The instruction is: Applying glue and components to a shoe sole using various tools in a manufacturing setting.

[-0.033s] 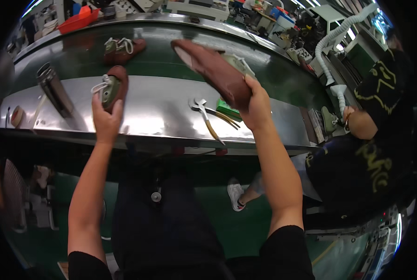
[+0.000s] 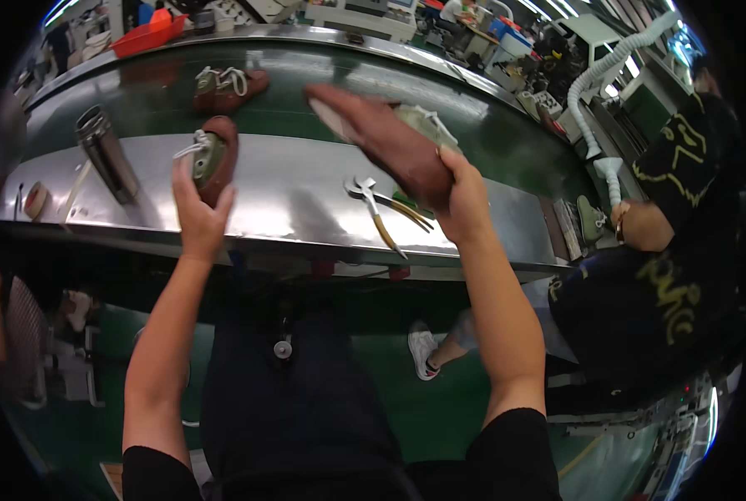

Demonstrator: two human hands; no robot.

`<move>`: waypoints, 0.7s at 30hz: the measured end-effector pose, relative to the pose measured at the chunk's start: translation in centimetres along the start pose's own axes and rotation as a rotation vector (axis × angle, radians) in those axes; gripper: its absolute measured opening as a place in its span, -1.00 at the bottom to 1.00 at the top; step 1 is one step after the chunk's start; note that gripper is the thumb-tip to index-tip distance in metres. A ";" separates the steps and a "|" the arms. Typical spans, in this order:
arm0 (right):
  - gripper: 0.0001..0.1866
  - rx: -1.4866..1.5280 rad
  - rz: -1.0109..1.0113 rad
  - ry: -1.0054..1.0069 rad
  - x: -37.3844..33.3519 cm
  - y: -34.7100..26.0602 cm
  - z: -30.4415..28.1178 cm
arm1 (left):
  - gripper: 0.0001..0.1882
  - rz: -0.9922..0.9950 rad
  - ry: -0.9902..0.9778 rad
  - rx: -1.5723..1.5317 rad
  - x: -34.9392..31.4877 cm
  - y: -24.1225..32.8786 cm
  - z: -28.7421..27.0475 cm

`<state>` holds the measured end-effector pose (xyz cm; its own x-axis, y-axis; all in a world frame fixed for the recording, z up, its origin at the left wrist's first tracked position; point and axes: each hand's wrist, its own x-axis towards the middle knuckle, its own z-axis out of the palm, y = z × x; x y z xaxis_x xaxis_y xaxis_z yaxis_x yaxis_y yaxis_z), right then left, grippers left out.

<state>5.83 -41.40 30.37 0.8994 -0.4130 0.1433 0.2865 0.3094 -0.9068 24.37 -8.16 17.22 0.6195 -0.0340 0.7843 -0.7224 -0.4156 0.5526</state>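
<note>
shoes (image 2: 216,157), brown-and-green, white-laced: left grip (image 2: 200,219) and right grip (image 2: 466,199) each curled round one.

Getting a blurred raised shoe (image 2: 387,152) beyond the fingers of the right hand (image 2: 465,204)! Barely spotting a green item (image 2: 403,200) left of them, mostly hidden. At the left hand (image 2: 203,224), losing the lower shoe's (image 2: 221,163) near end. Can't identify a thin object (image 2: 18,201) farther left.
</note>
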 end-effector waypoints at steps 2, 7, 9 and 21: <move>-0.62 -0.195 0.135 -0.030 -3.6 -0.3 0.2 | 0.00 0.259 -0.029 0.008 -1.4 4.7 -2.1; -0.72 -0.497 0.419 -0.141 -11.6 1.6 4.7 | 0.18 0.430 -0.550 -0.006 -4.5 11.9 -8.7; -0.63 -0.676 0.448 -0.305 -13.6 3.7 5.8 | 0.17 0.193 -0.868 -0.156 -7.2 11.9 -10.2; -0.23 -1.013 0.021 -0.494 -24.7 17.2 8.7 | -0.04 -0.863 -0.945 -0.809 -25.6 9.8 -14.5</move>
<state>-8.57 -18.46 14.63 0.9974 0.0377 0.0620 0.0720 -0.6186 -0.7824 -3.03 1.85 6.66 0.6655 -0.7329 -0.1416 0.1799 -0.0266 0.9833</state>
